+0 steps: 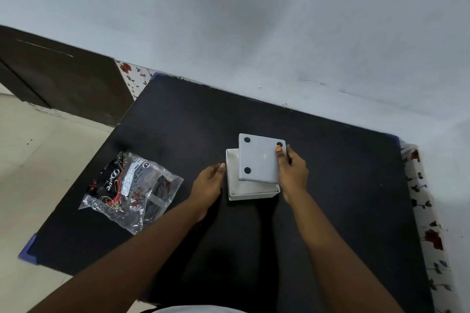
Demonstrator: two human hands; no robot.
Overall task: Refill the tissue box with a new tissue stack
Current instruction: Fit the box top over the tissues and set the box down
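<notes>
1. Black worktop (330,185) against a pale wall (279,20), blue corner guards at its corners; floral-patterned cloth along the right edge and at the far left corner.
2. White tissue box (244,189) near the middle of the worktop, open side up, contents not discernible.
3. Grey bottom panel (258,160) with black round feet at its corners, tilted above the box and overlapping its far right part.
4. Right hand (292,170) closed on the right edge of the panel, thumb with orange nail pressed on the top face near one foot, fingers behind the edge.
5. Left hand (208,183) just beside the left wall of the box, fingers loosely curled and spread, gripping nothing; contact with the wall cannot be told.
6. Clear plastic packet (129,188) with black, red and white print, crumpled, lying toward the left edge of the worktop, apart from the box.
7. Dark cabinet (58,79) beyond the far left corner, pale floor (38,160) beside it.
</notes>
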